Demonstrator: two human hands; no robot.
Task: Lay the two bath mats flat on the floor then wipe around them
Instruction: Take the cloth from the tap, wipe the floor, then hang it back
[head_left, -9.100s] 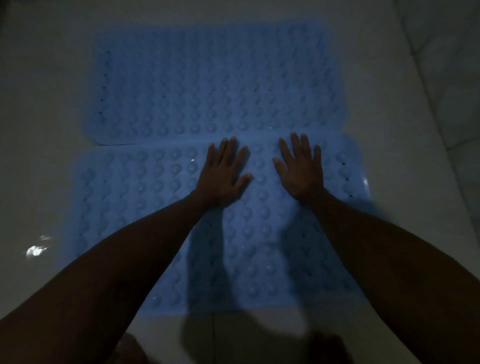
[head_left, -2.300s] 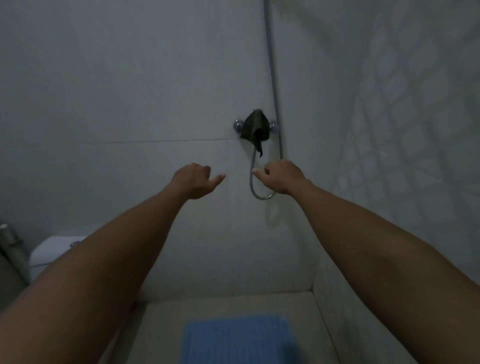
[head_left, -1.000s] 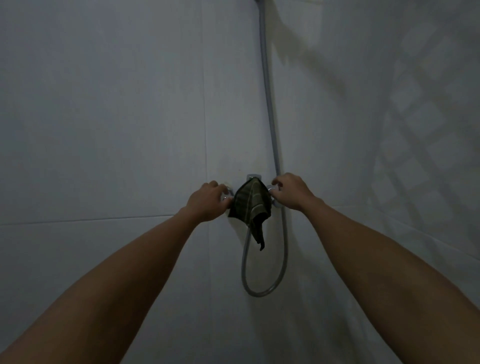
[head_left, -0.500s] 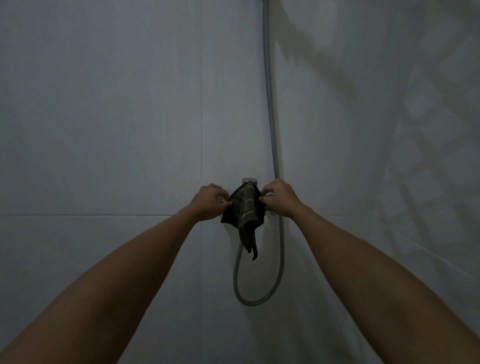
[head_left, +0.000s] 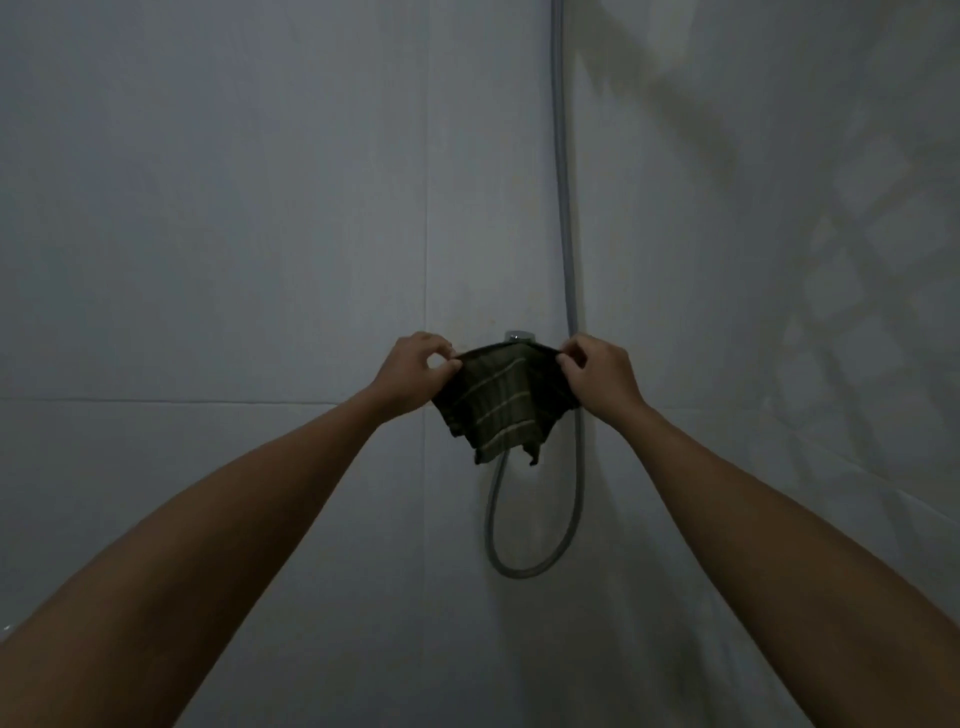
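We count one cloth (head_left: 497, 402), dark with pale stripes. We count two hands on it: a left hand (head_left: 415, 373) pinching its upper left corner and a right hand (head_left: 597, 379) pinching its upper right corner, and with them two bare forearms. We count one hose (head_left: 566, 249), which runs down the wall and makes one loop below the cloth. We count one metal fitting (head_left: 519, 335), just showing above the cloth's top edge. We count two walls meeting in one corner, the left wall (head_left: 218, 208) crossed by two tile joints.
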